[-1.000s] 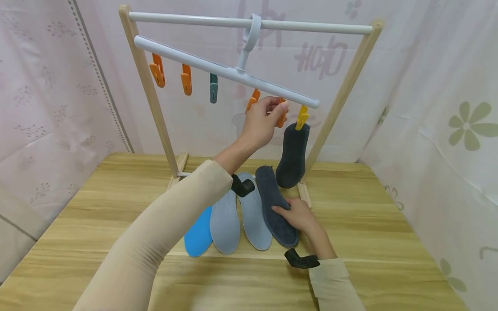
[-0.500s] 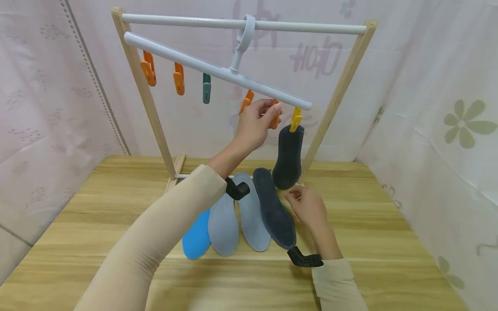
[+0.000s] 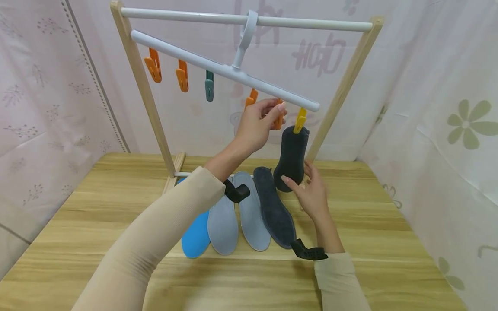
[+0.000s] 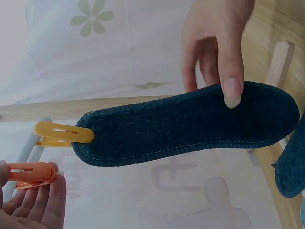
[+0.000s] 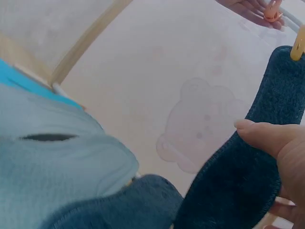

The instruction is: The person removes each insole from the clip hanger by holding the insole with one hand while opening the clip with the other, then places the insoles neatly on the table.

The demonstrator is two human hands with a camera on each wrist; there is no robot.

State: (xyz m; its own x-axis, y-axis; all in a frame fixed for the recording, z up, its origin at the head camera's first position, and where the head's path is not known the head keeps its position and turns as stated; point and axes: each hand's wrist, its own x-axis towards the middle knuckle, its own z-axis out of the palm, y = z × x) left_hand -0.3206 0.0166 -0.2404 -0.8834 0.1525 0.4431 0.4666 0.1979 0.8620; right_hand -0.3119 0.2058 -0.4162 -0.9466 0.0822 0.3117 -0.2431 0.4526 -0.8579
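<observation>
My left hand (image 3: 253, 128) pinches an orange clothes peg (image 4: 32, 173) on the white hanger (image 3: 276, 90). To its right, a yellow clothes peg (image 3: 300, 121) grips the narrow end of a dark fuzzy insole (image 3: 292, 149), which hangs down. Around the lower part of that insole my right hand (image 3: 316, 194) has its thumb on the front face, with fingers behind; the right wrist view confirms this. A second dark insole (image 3: 274, 207) lies on the table just left of the right hand, beside two grey insoles (image 3: 223, 226) and a blue insole (image 3: 196, 237).
The hanger hooks over the white rod (image 3: 186, 16) of a wooden stand (image 3: 145, 95) and tilts down to the right. More orange pegs (image 3: 182, 76) and a green peg (image 3: 209, 86) hang along it. The stand is on a wooden table (image 3: 389, 242), with patterned curtains behind.
My right hand has let go of the dark insole on the table, moved up and taken hold of the hanging one. The left hand stays at its orange peg.
</observation>
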